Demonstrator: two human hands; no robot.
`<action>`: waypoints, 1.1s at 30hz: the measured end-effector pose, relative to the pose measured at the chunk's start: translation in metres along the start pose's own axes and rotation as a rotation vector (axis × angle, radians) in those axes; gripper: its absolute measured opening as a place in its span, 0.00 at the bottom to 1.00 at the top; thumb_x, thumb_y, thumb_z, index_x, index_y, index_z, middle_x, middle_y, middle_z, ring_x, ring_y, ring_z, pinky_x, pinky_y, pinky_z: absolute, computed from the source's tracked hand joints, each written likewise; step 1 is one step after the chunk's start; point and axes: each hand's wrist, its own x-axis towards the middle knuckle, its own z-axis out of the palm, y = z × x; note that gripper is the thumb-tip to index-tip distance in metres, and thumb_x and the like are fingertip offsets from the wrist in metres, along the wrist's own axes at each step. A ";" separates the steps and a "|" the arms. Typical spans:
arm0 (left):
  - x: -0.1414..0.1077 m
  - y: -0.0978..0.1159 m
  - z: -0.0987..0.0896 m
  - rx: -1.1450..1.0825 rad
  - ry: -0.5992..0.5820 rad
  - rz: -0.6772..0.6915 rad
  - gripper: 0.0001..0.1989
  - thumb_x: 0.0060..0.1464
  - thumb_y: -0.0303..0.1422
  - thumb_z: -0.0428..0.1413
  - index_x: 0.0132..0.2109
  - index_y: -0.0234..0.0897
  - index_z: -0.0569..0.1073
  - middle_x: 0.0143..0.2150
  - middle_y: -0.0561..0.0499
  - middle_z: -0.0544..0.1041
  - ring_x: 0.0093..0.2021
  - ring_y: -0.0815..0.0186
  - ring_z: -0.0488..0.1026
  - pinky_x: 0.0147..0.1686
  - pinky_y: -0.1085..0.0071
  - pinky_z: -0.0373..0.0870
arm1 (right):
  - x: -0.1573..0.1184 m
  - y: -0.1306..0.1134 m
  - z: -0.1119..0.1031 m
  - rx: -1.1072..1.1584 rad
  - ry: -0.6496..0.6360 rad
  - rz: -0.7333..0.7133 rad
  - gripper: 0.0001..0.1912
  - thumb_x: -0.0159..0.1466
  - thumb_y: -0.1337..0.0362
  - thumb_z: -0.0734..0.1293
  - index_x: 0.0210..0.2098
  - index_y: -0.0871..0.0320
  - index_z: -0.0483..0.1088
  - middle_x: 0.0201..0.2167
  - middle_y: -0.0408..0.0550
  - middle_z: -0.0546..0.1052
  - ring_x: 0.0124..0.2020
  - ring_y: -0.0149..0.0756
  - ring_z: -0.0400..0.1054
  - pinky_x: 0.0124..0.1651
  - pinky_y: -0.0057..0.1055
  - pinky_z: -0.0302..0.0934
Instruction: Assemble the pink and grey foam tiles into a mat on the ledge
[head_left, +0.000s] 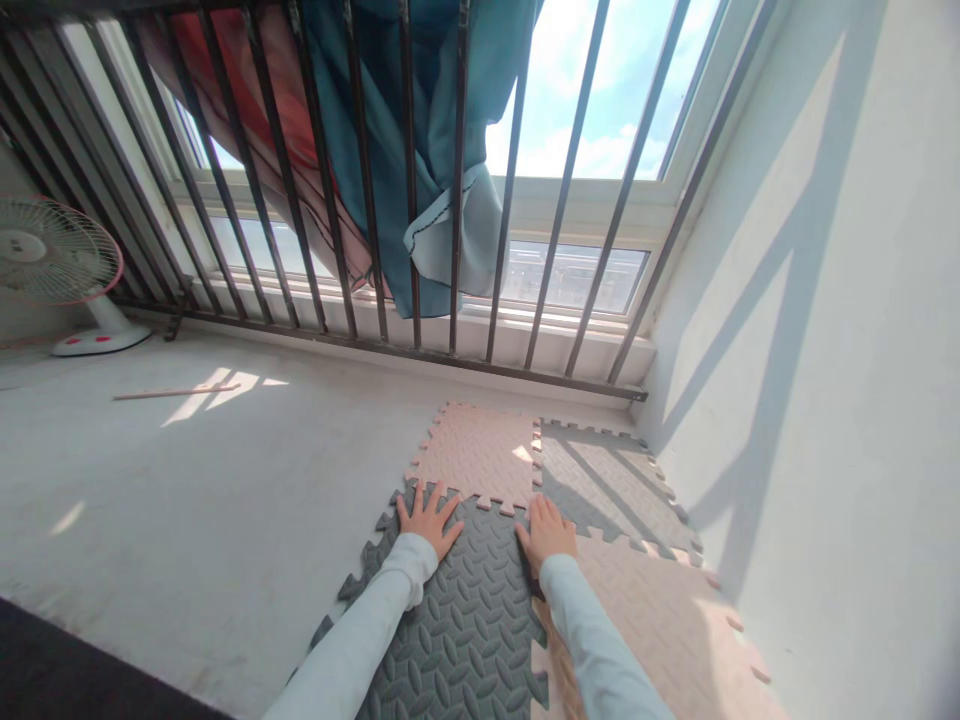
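A dark grey foam puzzle mat [465, 620] with a raised tread pattern lies nearest me. Flat on its far left corner rests my left hand [430, 520], fingers spread. My right hand [549, 532] lies at its far right corner, palm down, thumb apart from the other fingers, where several tiles meet. Beyond the dark tile is a pink foam mat [480, 450], its toothed edge against the dark tile's far edge. A lighter grey foam mat [600, 480] sits at the far right, and another pink foam mat [660, 610] is to the right of my right forearm.
A dark metal railing [420, 353] runs before the window, with blue and red curtains [427, 130] behind its bars. The white wall [847, 400] borders the mats on the right. A fan [101, 335] and a thin stick [176, 393] are on the pale floor [225, 510].
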 end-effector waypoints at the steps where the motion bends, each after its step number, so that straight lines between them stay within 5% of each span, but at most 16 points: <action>1: 0.000 0.000 0.000 0.003 0.003 -0.001 0.24 0.50 0.51 0.38 0.55 0.61 0.54 0.63 0.57 0.46 0.61 0.47 0.36 0.49 0.37 0.31 | 0.002 0.001 0.000 0.005 -0.011 -0.009 0.28 0.58 0.56 0.52 0.56 0.61 0.52 0.59 0.51 0.52 0.58 0.40 0.44 0.51 0.42 0.46; 8: 0.002 0.002 -0.005 0.003 -0.026 -0.013 0.24 0.48 0.52 0.39 0.54 0.61 0.56 0.62 0.57 0.49 0.60 0.46 0.38 0.48 0.36 0.33 | 0.006 0.010 0.008 0.024 0.015 -0.049 0.29 0.59 0.54 0.50 0.56 0.63 0.51 0.57 0.53 0.56 0.57 0.39 0.47 0.54 0.45 0.41; 17: 0.001 0.003 -0.001 0.044 -0.001 -0.014 0.26 0.48 0.52 0.40 0.54 0.58 0.56 0.62 0.54 0.48 0.60 0.45 0.38 0.48 0.36 0.31 | 0.018 0.003 -0.013 -0.040 0.016 -0.076 0.27 0.57 0.54 0.54 0.53 0.60 0.55 0.52 0.56 0.61 0.50 0.43 0.56 0.50 0.44 0.45; 22: 0.002 0.002 0.002 0.042 0.000 -0.006 0.26 0.48 0.53 0.39 0.55 0.58 0.55 0.63 0.54 0.47 0.60 0.46 0.36 0.48 0.35 0.30 | 0.038 0.003 -0.014 -0.041 -0.021 -0.007 0.29 0.58 0.54 0.52 0.57 0.59 0.49 0.60 0.53 0.48 0.54 0.42 0.50 0.47 0.43 0.50; 29: 0.003 0.002 0.001 0.051 -0.017 -0.010 0.26 0.48 0.52 0.39 0.55 0.57 0.55 0.63 0.53 0.46 0.60 0.46 0.35 0.48 0.35 0.30 | 0.055 0.000 -0.019 -0.041 -0.054 0.001 0.28 0.58 0.51 0.50 0.53 0.60 0.56 0.56 0.54 0.57 0.54 0.43 0.51 0.48 0.45 0.47; 33: 0.003 0.001 0.003 0.052 0.003 -0.008 0.26 0.49 0.52 0.39 0.55 0.57 0.55 0.63 0.53 0.47 0.60 0.47 0.35 0.48 0.35 0.29 | 0.054 0.000 -0.009 -0.010 -0.038 -0.018 0.32 0.58 0.50 0.50 0.55 0.64 0.53 0.57 0.55 0.55 0.58 0.41 0.43 0.55 0.45 0.37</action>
